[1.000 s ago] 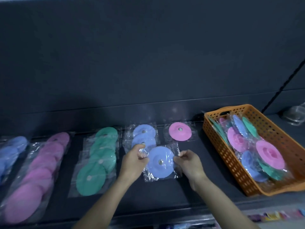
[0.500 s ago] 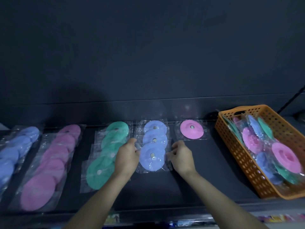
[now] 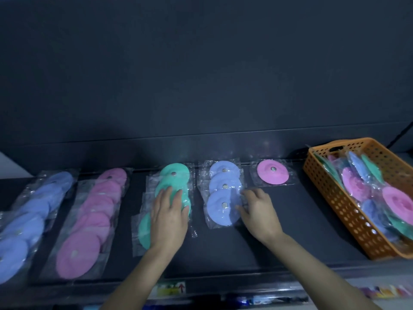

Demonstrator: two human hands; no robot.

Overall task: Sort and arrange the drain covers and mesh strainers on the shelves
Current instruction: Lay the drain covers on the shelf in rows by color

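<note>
1. On the shelf, our left hand point(image 3: 169, 218) presses flat on the green covers point(image 3: 176, 175), gripping nothing.
2. Our right hand point(image 3: 257, 209), fingers relaxed, touches the blue covers point(image 3: 220, 208), apparently aligning them; nothing held.
3. Next, we likely draw from the orange basket point(image 3: 335, 209).

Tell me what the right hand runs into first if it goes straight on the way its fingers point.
Probably the row of bagged blue round drain covers: the right hand points left and away, fingertips at the row's clear wrapping. Depth is hard to judge.
</note>
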